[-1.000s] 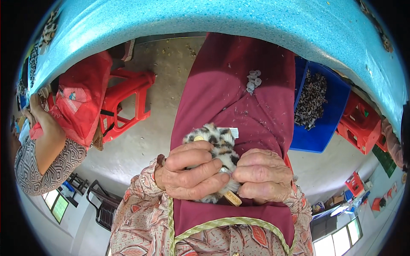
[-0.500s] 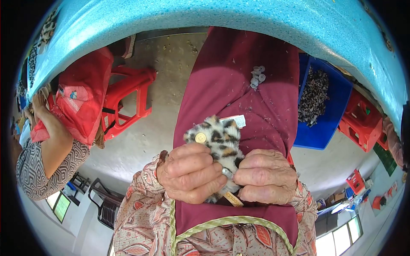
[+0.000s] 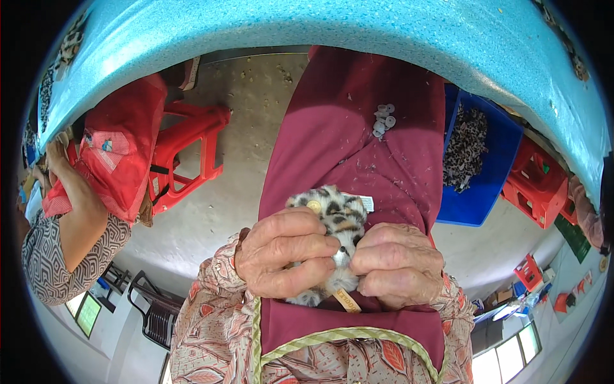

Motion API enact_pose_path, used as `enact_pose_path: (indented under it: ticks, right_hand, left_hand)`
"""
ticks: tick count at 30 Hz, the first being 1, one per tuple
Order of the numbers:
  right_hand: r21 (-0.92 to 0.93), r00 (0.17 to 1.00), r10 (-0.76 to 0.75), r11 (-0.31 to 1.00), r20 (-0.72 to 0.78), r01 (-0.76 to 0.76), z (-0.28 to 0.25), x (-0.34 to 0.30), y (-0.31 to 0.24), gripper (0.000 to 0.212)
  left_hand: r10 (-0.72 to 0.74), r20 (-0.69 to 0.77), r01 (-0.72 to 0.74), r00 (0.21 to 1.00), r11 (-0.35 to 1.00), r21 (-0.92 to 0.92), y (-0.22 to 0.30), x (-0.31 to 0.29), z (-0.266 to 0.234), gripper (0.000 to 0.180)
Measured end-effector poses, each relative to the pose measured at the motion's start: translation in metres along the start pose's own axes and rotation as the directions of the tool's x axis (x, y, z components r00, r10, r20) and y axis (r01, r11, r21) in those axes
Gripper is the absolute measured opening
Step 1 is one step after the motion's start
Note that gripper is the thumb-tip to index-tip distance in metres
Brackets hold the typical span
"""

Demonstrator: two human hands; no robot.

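A small leopard-spotted plush toy (image 3: 342, 221) lies on my maroon apron, between my hands. My left hand (image 3: 288, 253) is closed round its left side, thumb toward the middle. From the right, my right hand (image 3: 398, 264) grips the plush by its pale part, fingers bent together; whether they also pinch something small is hidden. Between the fingertips a small dark bead-like spot (image 3: 343, 249) shows on the white fur. A yellowish round disc (image 3: 313, 206) sits on the upper left of the plush. A white label (image 3: 367, 203) and a tan tag (image 3: 347, 301) stick out from it.
Several small white plastic discs (image 3: 384, 121) rest farther up the apron. A blue bin (image 3: 476, 201) of spotted fabric pieces stands to the right. Across the top curves a blue tabletop (image 3: 307, 25). Red stools (image 3: 192, 157) flank me; another person's arm (image 3: 86, 205) is at left.
The plush has tipped and shifted slightly right between my hands. A shiny greyish spot by the fingertips has given way to a small dark one. Both hands keep their grip.
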State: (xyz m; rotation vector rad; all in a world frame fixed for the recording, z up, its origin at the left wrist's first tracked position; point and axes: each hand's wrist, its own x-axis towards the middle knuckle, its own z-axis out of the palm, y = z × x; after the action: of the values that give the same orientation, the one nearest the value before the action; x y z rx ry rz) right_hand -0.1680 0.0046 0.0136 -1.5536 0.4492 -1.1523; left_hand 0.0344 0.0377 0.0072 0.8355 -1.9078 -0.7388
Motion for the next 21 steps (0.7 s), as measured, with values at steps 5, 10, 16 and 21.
enact_pose_path:
  ticks: [5, 10, 16, 21]
  right_hand:
    - [0.034, 0.980, 0.193, 0.981, -0.047, -0.191, -0.007, 0.000, -0.001, 0.017]
    - [0.415, 0.602, 0.791, 0.588, -0.114, -0.694, -0.006, -0.024, 0.003, 0.015]
    - [-0.111, 0.534, 0.834, 0.549, 0.140, -0.828, -0.057, -0.016, 0.028, 0.012]
    - [-0.767, 0.818, 0.522, 0.414, -0.240, -0.490, -0.087, -0.007, 0.095, 0.014]
  left_hand:
    - [-0.098, 0.040, 0.101, 0.994, 0.992, -0.077, -0.004, 0.011, 0.003, 0.028]
    - [-0.404, -0.044, 0.366, 0.914, 0.865, -0.342, -0.018, 0.010, 0.036, 0.017]
    - [-0.531, 0.161, 0.541, 0.832, 0.710, -0.451, -0.018, -0.003, 0.047, 0.032]
    - [-0.483, 0.180, 0.507, 0.857, 0.727, -0.464, -0.018, 0.003, 0.050, 0.036]
